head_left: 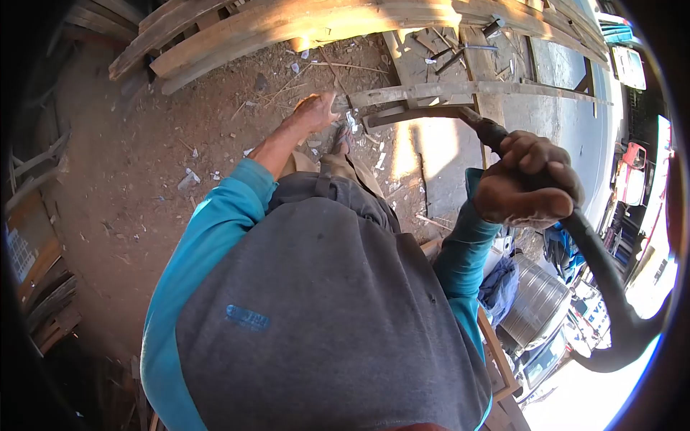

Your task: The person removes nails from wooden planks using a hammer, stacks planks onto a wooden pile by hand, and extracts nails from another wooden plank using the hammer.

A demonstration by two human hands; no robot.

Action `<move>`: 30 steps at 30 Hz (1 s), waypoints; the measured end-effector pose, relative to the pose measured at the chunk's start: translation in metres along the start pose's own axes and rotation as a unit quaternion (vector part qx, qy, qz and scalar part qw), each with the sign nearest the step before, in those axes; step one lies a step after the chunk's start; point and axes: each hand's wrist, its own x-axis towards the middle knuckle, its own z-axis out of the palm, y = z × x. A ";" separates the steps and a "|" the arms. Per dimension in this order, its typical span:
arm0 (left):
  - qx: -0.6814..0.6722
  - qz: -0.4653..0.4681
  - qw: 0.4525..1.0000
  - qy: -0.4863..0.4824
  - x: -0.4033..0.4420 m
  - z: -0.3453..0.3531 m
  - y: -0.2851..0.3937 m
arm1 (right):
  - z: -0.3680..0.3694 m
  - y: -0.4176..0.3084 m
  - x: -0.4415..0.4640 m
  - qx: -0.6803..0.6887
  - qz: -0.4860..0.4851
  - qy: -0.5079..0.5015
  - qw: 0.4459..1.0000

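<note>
The right grip (530, 179) is closed around the middle section of a dark curved tool (602, 266). The fingers wrap the shaft and the thumb lies across it. From this grip, one end of the tool extends toward the stacked timber; the other widens into a forked, curved section at the right side of the view. The exact tool type cannot be determined.

The left grip (315, 113) is at the near end of a long wooden strip (460, 89). The thumb is spread from the fingers. Whether the fingers enclose the strip or only rest against it cannot be determined.

The wooden strip lies crosswise over a broad board (483, 68). A narrow curved piece (417, 113) lies just beside the strip, its far end near the upper end of the tool. Beyond the strip, a hammer (494, 28) and thin metal tools (451, 60) lie among the boards. Long timber beams (345, 23) span the upper part of the view.

The dirt floor (136, 187) carries wood chips and scraps. A ribbed metal drum (535, 298) is located below the right forearm, beside a blue cloth (499, 287).
</note>
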 end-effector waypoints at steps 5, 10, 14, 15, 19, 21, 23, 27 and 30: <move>-0.016 0.022 1.000 0.013 0.005 0.003 -0.007 | -0.062 0.081 -0.204 -0.393 0.472 -0.343 0.710; -0.021 0.031 0.999 -0.013 -0.011 0.011 -0.003 | -0.049 0.062 -0.174 -0.357 0.481 -0.306 0.740; -0.015 0.008 0.999 -0.041 -0.002 -0.007 0.003 | -0.022 0.031 -0.091 -0.184 0.355 -0.040 0.916; -0.015 0.014 0.999 -0.027 -0.001 -0.004 -0.001 | -0.013 0.016 -0.071 -0.097 0.350 0.004 0.932; -0.020 0.012 1.000 -0.020 0.007 0.003 -0.007 | -0.015 0.054 -0.105 -0.044 0.102 -0.034 0.993; -0.024 0.023 0.999 -0.001 0.007 0.007 -0.009 | -0.054 0.074 -0.185 -0.332 0.289 -0.238 0.866; -0.054 -0.024 0.998 -0.027 -0.003 -0.009 0.011 | -0.062 0.098 -0.218 -0.389 0.509 -0.394 0.659; 0.002 -0.010 1.000 -0.020 -0.010 0.002 0.004 | -0.074 0.093 -0.195 -0.315 0.542 -0.372 0.685; -0.020 -0.056 0.998 -0.006 -0.006 -0.009 0.011 | -0.090 0.103 -0.179 -0.295 0.530 -0.361 0.708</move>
